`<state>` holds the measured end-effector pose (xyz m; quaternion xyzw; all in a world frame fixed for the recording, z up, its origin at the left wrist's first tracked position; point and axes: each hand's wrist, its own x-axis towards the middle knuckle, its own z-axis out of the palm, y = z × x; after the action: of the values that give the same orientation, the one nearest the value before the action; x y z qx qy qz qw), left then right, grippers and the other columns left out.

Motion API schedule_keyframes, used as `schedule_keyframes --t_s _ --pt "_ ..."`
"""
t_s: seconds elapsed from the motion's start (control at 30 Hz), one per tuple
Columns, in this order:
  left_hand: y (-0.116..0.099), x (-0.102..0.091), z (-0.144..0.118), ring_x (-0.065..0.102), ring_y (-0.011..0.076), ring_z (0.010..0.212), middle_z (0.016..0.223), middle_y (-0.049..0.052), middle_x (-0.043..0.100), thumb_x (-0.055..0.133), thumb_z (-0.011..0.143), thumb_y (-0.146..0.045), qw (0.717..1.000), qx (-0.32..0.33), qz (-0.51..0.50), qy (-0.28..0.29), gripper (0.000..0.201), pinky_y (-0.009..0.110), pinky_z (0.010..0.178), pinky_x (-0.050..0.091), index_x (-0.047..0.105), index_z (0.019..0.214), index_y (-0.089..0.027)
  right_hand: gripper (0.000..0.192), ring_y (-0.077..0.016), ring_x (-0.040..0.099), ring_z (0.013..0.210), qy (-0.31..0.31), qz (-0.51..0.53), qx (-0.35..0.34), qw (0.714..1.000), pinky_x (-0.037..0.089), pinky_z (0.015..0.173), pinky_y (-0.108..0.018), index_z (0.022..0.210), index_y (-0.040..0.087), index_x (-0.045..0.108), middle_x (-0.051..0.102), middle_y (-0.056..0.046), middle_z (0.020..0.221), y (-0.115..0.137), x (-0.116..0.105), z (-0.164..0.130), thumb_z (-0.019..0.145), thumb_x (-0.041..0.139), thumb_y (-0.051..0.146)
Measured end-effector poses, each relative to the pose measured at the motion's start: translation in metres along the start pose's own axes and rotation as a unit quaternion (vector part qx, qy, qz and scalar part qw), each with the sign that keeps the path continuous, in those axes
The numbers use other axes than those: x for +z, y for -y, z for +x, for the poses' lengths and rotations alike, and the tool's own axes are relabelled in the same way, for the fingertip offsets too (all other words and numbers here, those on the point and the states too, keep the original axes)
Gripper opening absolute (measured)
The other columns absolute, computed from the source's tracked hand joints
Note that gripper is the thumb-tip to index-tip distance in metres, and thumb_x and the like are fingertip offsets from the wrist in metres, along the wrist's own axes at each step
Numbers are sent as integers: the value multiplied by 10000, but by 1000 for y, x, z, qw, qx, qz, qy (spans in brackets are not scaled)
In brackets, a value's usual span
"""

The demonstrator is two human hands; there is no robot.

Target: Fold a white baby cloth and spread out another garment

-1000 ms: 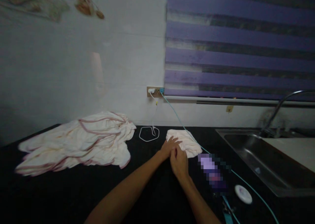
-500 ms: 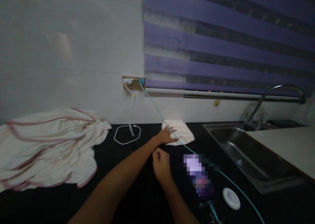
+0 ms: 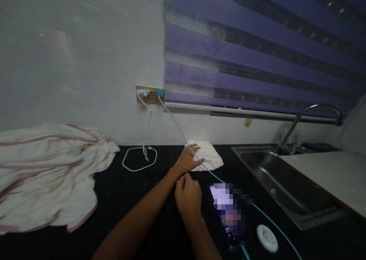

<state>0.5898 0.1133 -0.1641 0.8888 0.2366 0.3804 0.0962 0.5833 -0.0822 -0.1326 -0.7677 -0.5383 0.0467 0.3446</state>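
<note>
A small folded white cloth (image 3: 208,155) lies on the black counter (image 3: 137,206) near the back wall. My left hand (image 3: 187,159) rests flat on the cloth's left side, fingers spread. My right hand (image 3: 187,194) sits on the counter just in front of it, fingers curled loosely, holding nothing. A large pile of white cloths with pink edging (image 3: 48,172) lies at the left of the counter.
A phone (image 3: 228,210) lies right of my right hand, with a teal cable (image 3: 183,134) running to the wall socket (image 3: 149,94). A coiled white cable (image 3: 139,158), a round white disc (image 3: 267,238), a steel sink (image 3: 288,187) with tap (image 3: 311,115) and a pale board (image 3: 328,176) are nearby.
My right hand came off the folded cloth and drew back toward me. The left hand stayed on the cloth, pushed toward the wall. The view shifted right.
</note>
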Motion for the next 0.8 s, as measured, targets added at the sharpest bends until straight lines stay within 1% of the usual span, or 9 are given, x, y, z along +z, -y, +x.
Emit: schedule_keyframes --t_s 0.1,0.17,0.23,0.3,0.43,0.57,0.67,0.73,0.8 --pt "-2 -8 -2 539 256 1283 1297 144 614 546 973 -365 998 -32 -19 -52 311 426 1154 418 598 1208 -168 278 -233 713 774 19 -34 15 999 361 620 -288 929 190 675 747 -104 835 -4 -7 5 1006 409 224" --pt "-3 -13 -5 565 255 1198 1183 139 630 483 974 -266 995 -62 -25 -80 203 429 1086 460 605 1101 -166 283 -245 725 798 28 -57 19 998 383 635 -291 950 183 681 752 -115 856 -6 -8 7 1015 410 233" --pt "-5 -19 -8 591 243 1092 1077 113 637 482 945 -216 991 -87 -31 -93 146 407 1002 492 603 1017 -177 279 -254 732 812 33 -79 24 996 401 644 -295 981 178 686 755 -124 876 -7 -8 7 1019 417 240" --pt "-10 -25 -14 600 218 962 967 74 631 489 931 -209 989 -108 -36 -97 109 371 903 505 597 947 -194 281 -256 738 825 35 -95 27 995 415 653 -296 1004 176 689 758 -129 895 -8 -7 8 1023 418 246" --pt "-30 -43 -35 563 186 801 818 24 587 462 942 -230 984 -145 -28 -96 160 321 765 468 572 828 -212 292 -246 744 854 49 -107 11 993 431 680 -291 978 182 688 764 -120 914 -10 -7 7 1033 413 264" --pt "-55 -71 -76 557 173 742 760 2 583 499 918 -234 986 -158 -9 -55 140 296 686 439 584 807 -225 303 -250 744 874 55 -117 -2 992 440 697 -298 964 194 688 764 -109 918 -12 -8 5 1038 412 294" --pt "-68 -103 -120 579 173 747 777 5 616 529 906 -243 989 -148 8 -2 116 297 693 445 617 830 -237 335 -250 744 898 53 -125 4 991 456 722 -302 974 189 698 763 -119 926 -13 -8 3 1046 396 318" --pt "-69 -130 -149 595 183 774 799 17 634 523 915 -254 988 -144 40 42 123 307 723 454 632 858 -244 343 -253 745 916 64 -142 20 988 472 750 -310 987 183 705 763 -130 944 -13 -6 3 1044 396 321" --pt "-60 -161 -176 610 202 815 824 35 646 505 926 -260 980 -163 93 71 138 325 753 461 632 876 -244 338 -265 748 921 75 -166 27 983 489 771 -330 1010 178 707 763 -140 961 -11 -3 3 1038 401 318"
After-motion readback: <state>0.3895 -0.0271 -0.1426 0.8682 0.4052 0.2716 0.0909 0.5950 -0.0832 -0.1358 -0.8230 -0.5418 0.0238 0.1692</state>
